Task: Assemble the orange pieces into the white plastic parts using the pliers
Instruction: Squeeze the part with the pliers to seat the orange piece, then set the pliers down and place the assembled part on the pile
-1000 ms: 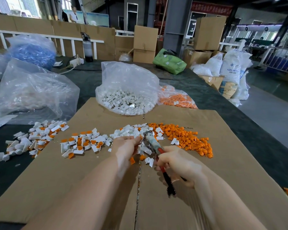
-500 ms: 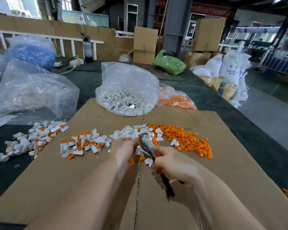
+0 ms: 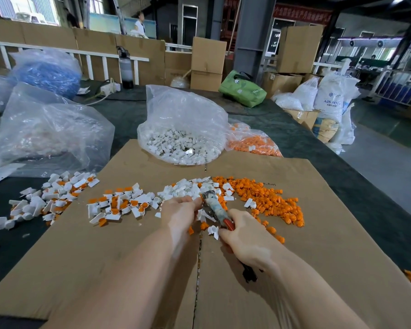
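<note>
Warehouse clutter of cartons and sacks rings our workbench, where a flattened cardboard sheet (image 3: 306, 233) serves as the work surface. At twelve o'clock sits a clear bag of white plastic parts (image 3: 180, 146), with a smaller bag of orange pieces (image 3: 252, 143) just beside it at one o'clock. Loose orange pieces (image 3: 268, 200) lie heaped at two o'clock of our hands, loose white parts (image 3: 188, 188) directly ahead, and finished white-and-orange assemblies (image 3: 119, 205) spread out toward nine and ten o'clock.

Our left hand (image 3: 179, 213) has its fingertips pressed together at the nose of the pliers (image 3: 212, 206); we judge it is pinching a small part there, though the part itself is hidden. Our right hand (image 3: 244, 241) is wrapped around the red pliers handles, whose dark ends poke out below the palm.

We judge that we are mid-cycle, seating or squeezing one orange piece into a white part at the pliers' tip. Next we would need a firm, square squeeze, with the part held steady and fingertips kept away from the tip, then a toss of the finished piece toward nine o'clock.
</note>
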